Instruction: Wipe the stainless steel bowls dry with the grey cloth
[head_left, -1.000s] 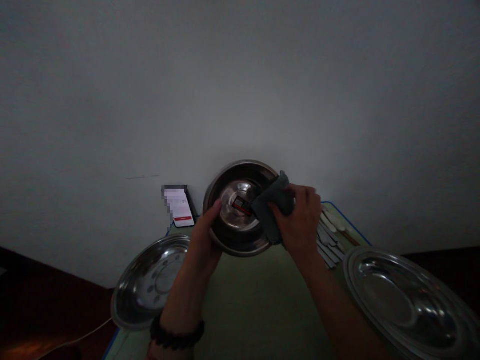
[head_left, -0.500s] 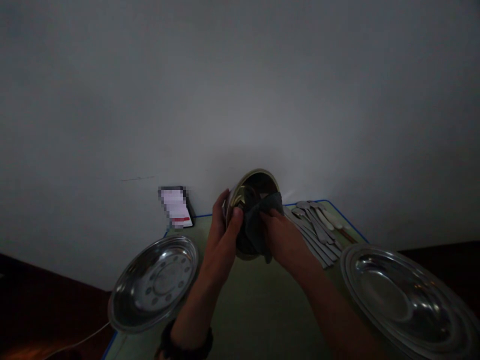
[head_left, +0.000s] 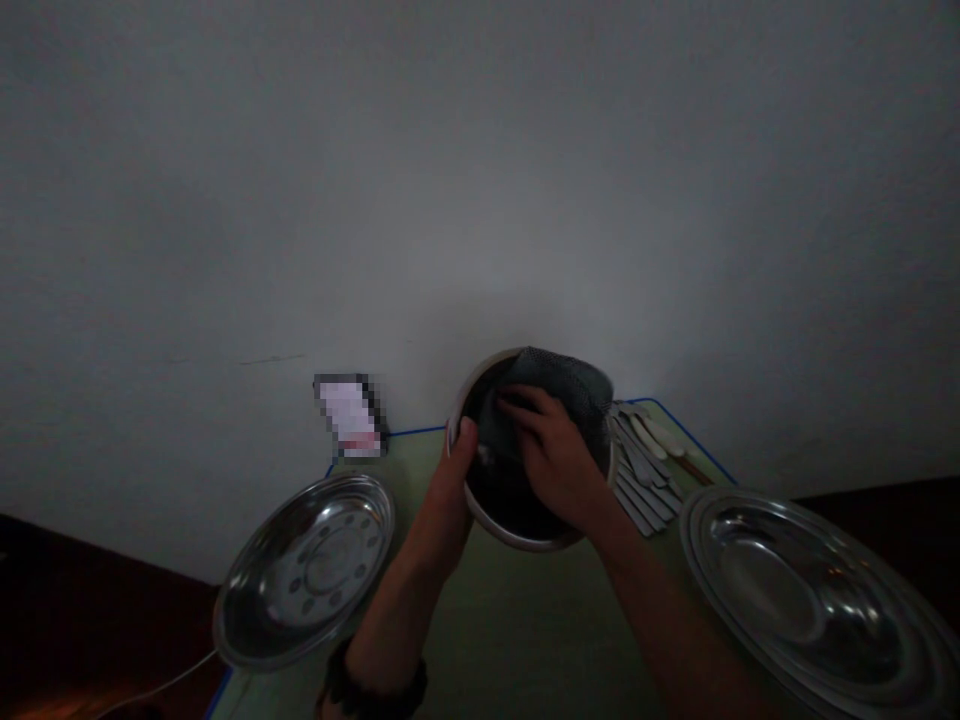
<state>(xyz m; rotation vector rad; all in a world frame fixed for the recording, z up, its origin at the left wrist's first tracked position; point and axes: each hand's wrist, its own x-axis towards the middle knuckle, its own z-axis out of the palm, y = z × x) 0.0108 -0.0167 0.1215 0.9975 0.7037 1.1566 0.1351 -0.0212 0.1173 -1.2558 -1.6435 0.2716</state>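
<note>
While the left hand (head_left: 448, 487) holds the bowl (head_left: 499, 505), the right (head_left: 551, 445) seems inside.

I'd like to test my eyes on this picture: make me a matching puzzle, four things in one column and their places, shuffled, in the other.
Things:
1. Phone
2. Cloth
3. Cutlery
4. Left hand

Places:
A. Gripping the side of the held bowl
B. On the table, right of the held bowl
C. Left of the held bowl, near the wall
D. Under the right hand

Pairs: 1-C, 2-D, 3-B, 4-A
</note>
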